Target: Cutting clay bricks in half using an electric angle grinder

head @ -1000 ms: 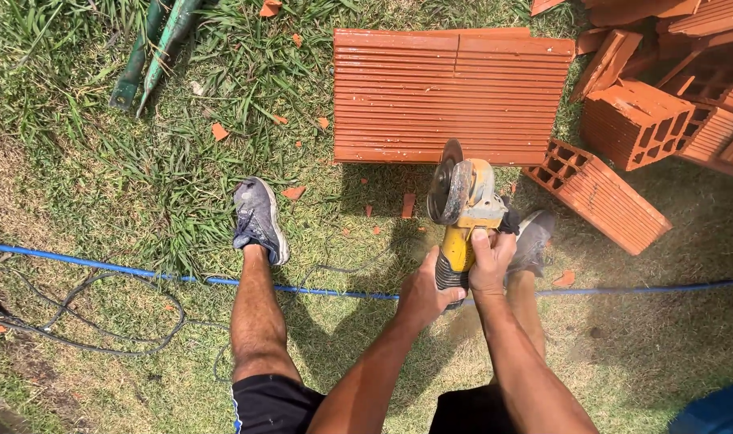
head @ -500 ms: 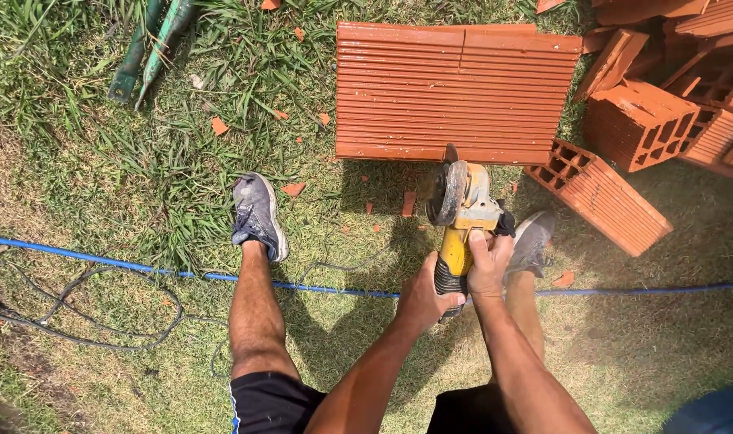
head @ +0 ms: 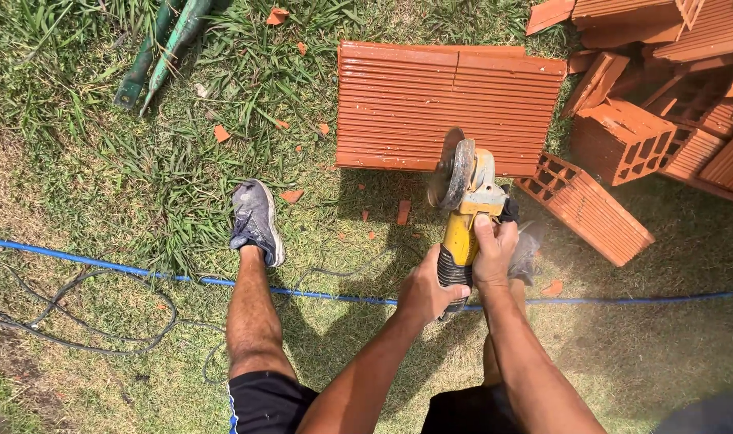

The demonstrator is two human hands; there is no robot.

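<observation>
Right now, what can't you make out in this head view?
- Right foot: mostly behind the right hand and angle grinder.
- Grinder disc: edge-on, spin and wear unreadable.
- Brick pile: cut off at the top-right edge.
- Black cable: runs off the left edge.

Sunlit patchy grass, blue hose lying across it.

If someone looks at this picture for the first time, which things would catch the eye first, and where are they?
First comes the yellow angle grinder in the middle, held by the left hand at its rear and the right hand higher up. Just beyond its disc lies a large ribbed orange clay block on the grass, with a heap of broken blocks at the upper right. A blue hose crosses the lawn.
</observation>
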